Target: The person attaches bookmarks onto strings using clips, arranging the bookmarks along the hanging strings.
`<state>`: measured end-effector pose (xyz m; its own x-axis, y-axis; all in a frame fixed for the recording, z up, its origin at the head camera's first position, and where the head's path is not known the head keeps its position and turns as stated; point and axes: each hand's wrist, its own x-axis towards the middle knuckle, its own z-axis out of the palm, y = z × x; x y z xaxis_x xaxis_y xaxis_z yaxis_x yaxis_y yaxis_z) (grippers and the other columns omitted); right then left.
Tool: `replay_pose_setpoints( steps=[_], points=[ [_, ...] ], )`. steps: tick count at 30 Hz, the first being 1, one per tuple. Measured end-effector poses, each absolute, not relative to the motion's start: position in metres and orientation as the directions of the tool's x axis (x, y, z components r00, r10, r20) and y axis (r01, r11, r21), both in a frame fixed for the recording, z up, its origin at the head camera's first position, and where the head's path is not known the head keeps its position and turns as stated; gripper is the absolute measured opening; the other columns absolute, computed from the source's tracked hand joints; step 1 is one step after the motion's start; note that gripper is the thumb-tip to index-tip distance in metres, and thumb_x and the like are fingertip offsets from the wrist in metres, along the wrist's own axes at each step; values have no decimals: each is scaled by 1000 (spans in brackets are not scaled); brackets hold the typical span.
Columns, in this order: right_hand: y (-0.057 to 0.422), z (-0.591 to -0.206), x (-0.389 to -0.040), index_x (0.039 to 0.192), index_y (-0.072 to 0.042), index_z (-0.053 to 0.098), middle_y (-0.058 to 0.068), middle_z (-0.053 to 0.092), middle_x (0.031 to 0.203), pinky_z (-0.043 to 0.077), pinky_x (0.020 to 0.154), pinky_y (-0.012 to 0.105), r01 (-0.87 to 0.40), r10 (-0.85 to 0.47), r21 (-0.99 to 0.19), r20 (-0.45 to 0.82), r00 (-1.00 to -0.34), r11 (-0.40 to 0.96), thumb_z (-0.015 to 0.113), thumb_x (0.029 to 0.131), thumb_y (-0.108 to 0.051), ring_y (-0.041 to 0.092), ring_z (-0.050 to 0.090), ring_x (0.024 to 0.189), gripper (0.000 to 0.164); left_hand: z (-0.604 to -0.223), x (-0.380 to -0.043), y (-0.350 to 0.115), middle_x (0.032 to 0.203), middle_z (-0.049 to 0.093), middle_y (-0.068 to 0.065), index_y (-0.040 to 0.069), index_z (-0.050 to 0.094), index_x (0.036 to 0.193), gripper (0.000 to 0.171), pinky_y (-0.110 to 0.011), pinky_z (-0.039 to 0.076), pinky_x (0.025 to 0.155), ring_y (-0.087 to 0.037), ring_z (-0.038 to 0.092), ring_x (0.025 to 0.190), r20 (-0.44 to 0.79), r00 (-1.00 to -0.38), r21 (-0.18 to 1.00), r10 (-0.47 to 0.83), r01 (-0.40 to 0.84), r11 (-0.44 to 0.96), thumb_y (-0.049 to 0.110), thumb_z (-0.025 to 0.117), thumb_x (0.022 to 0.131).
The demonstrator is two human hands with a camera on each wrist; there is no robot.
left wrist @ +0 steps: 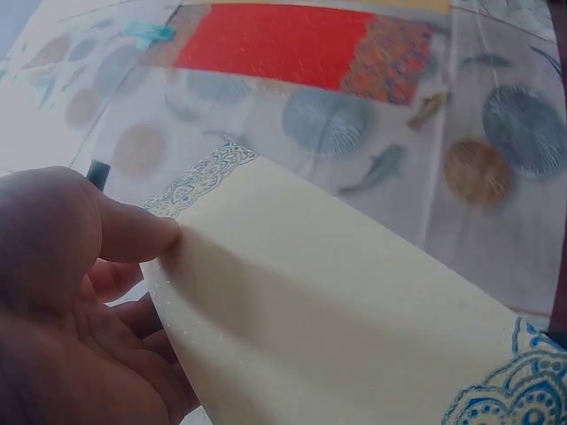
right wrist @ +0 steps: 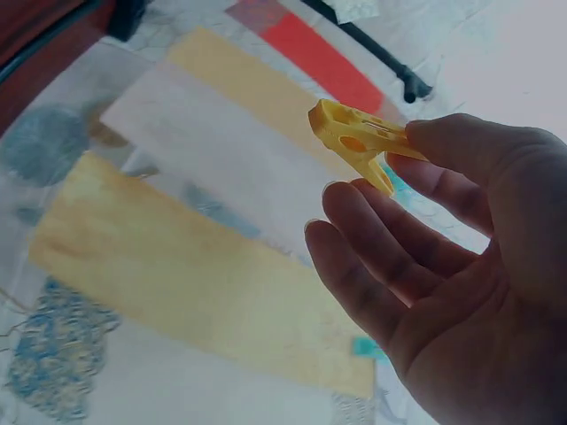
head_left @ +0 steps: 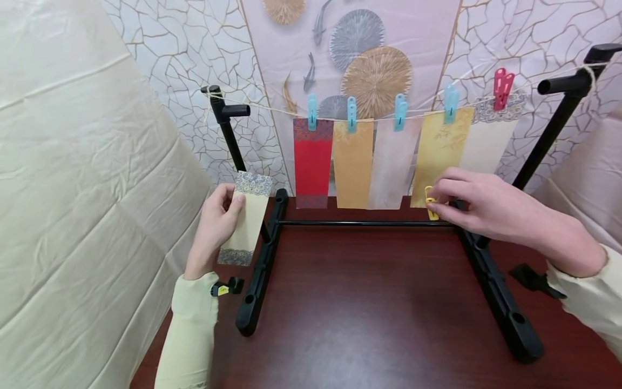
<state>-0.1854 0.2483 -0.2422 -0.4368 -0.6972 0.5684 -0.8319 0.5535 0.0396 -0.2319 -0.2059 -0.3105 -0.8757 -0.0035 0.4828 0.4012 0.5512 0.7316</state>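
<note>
My left hand (head_left: 216, 221) pinches a cream paper strip (head_left: 249, 219) by its left edge, thumb in front. Blue lace patterns band both ends of this strip. At the right, my right hand (head_left: 478, 208) holds a yellow clothespin (right wrist: 354, 137) between thumb and fingers, in front of the hanging papers. On a string (head_left: 272, 109) hang a red strip (head_left: 312, 167), an orange-tan strip (head_left: 353, 167), a pale pinkish strip (head_left: 392, 167) and a yellow strip (head_left: 439, 154), each under a blue clothespin. A red clothespin (head_left: 503, 89) holds a white lace-topped strip (head_left: 486, 146) at the far right.
A black frame's left post (head_left: 232, 140) and right post (head_left: 549, 132) carry the string. Its long feet and a thin crossbar (head_left: 364, 223) rest on the dark red table (head_left: 359, 308). Behind hangs a patterned cloth (head_left: 418, 32); pale fabric (head_left: 97, 178) rises at the left.
</note>
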Motion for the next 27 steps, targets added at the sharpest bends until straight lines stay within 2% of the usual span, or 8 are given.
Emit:
replay_pose_setpoints(
  steps=[8, 15, 22, 27],
  points=[
    [229, -225, -182, 86, -20, 64, -13, 57, 89, 40, 63, 16, -836, -676, 32, 607, -419, 548, 76, 70, -9, -3, 50, 74, 23, -297, -237, -189, 78, 55, -8, 5, 58, 106, 20, -24, 39, 55, -15, 48, 64, 485, -874, 757, -15, 412, 507, 20, 55, 93],
    [213, -208, -181, 88, -15, 67, -5, 63, 90, 40, 65, 19, -841, -631, 6, 663, -402, 541, 75, 72, -7, 6, 55, 75, 20, -288, -243, -176, 76, 52, -8, 3, 56, 100, 18, -24, 38, 55, -17, 47, 65, 518, -856, 741, 6, 451, 498, 20, 55, 93],
    [194, -194, -185, 89, -12, 67, -4, 62, 88, 39, 64, 17, -854, -622, 2, 687, -377, 520, 75, 73, -6, 3, 52, 73, 19, -279, -248, -172, 76, 50, -7, 2, 56, 100, 17, -24, 37, 55, -16, 46, 65, 534, -845, 730, -4, 459, 507, 18, 55, 93],
    [182, -185, -193, 91, -9, 67, -2, 62, 86, 41, 64, 16, -867, -612, -5, 706, -356, 498, 74, 75, -4, 4, 57, 72, 18, -268, -252, -165, 76, 49, -6, 3, 54, 100, 16, -25, 37, 55, -18, 45, 65, 544, -839, 730, -5, 471, 495, 18, 54, 93]
  ],
)
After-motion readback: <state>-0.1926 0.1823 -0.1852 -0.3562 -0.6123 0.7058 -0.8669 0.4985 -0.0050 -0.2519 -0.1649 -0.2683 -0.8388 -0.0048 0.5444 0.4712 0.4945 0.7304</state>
